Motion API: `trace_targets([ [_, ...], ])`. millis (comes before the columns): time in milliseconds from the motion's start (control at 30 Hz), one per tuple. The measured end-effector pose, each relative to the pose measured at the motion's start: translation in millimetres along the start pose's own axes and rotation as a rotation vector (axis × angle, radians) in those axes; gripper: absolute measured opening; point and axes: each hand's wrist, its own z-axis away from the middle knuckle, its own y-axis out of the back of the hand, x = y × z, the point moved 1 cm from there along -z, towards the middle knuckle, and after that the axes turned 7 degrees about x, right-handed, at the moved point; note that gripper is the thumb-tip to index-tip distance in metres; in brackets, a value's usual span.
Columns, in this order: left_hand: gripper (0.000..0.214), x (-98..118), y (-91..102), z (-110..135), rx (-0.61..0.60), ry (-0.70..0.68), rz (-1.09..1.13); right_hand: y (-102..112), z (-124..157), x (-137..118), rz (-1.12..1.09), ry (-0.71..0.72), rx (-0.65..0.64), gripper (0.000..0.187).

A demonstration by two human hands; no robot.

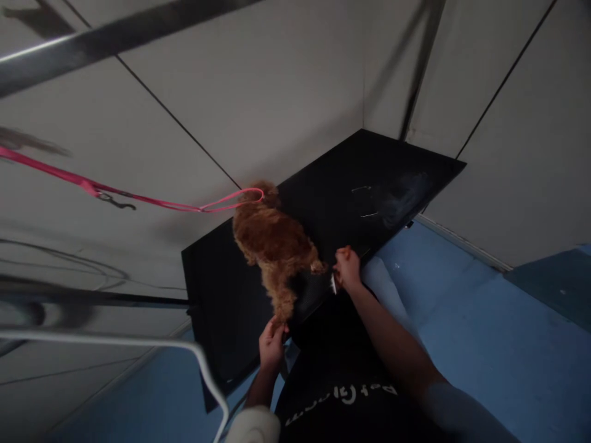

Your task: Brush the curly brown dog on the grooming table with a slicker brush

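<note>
A curly brown dog (274,237) stands on a black grooming table (323,184), facing away from me, with a pink loop leash (226,198) around its neck. At the near edge, my left hand (272,343) is closed on the dog's hind leg (281,301), fingers pinched near the paw. My right hand (347,267) is closed around a small pale tool (334,283), whose kind I cannot make out. It is held just right of the dog's other hind paw (318,266), apart from it.
Thin metal pieces (368,215) and a wispy clump that looks like hair (406,197) lie on the table's right part. A white bent tube (184,344) crosses the lower left. A metal bar (115,37) runs overhead. Pale walls (277,92) stand behind; the floor (462,307) is blue.
</note>
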Motion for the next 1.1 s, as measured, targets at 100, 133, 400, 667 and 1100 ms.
trace_targets([
  [100,0.046,-9.3,1.8,-7.7,-0.013,0.046,-0.019,-18.0,20.4,10.1,0.169,0.072,-0.309,0.027],
  [133,0.047,-11.2,3.2,-9.3,-0.020,0.030,-0.041,-24.0,26.7,12.9,0.233,0.121,-0.387,0.028],
  [400,0.029,20.2,-20.7,-7.1,0.028,-0.477,-0.205,-19.0,55.3,2.4,0.400,0.243,-0.516,0.026],
  [667,0.039,48.6,-104.1,-22.2,-0.379,0.144,0.344,-16.1,79.2,-16.5,0.432,0.197,-0.550,0.019],
  [1100,0.035,62.4,-78.6,-43.8,-0.255,-0.300,0.029,80.1,134.4,29.8,0.852,-0.019,-1.074,0.015],
])
